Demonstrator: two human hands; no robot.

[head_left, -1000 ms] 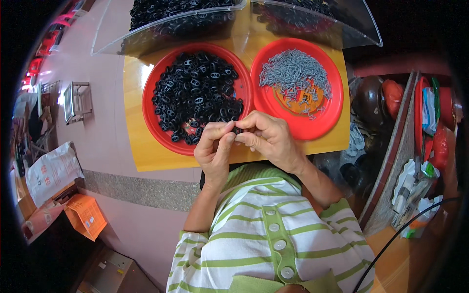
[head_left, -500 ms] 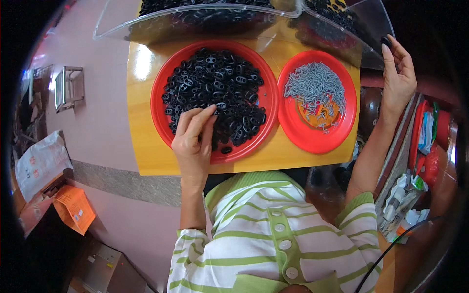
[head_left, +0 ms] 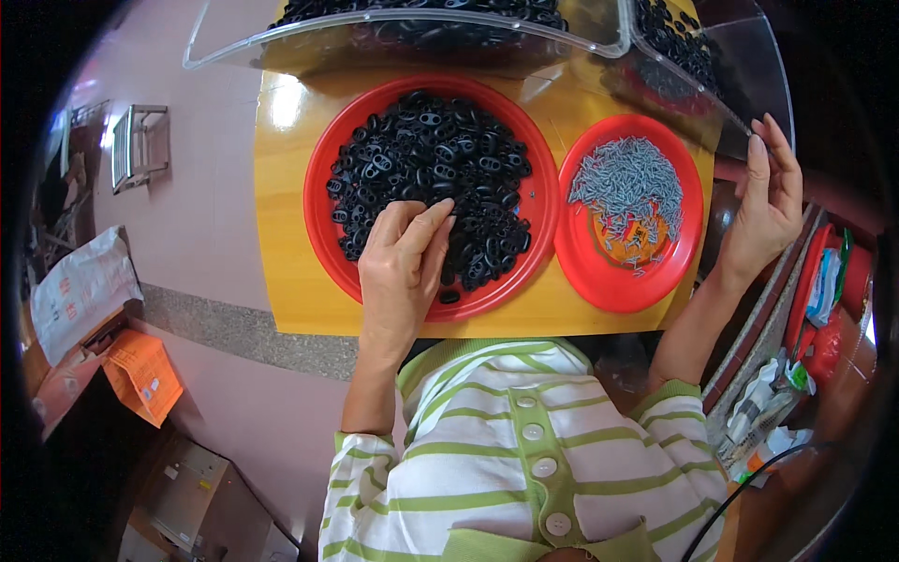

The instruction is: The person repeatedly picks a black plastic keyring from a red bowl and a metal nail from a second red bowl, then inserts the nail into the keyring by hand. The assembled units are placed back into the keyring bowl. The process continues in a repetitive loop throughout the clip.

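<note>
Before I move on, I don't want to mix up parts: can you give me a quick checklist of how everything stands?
1. Left hand at the black pieces: ok, fingertips are down at the heap.
2. Left fingers gripping a piece: cannot tell, the hand hides it.
3. Right hand free: ok, no piece shows between its fingers, by the right clear bin.
4. Grey screws within their red plate: ok.
5. Only black pieces in the red tray: not ok, a small silver bit lies near its right side.
</note>
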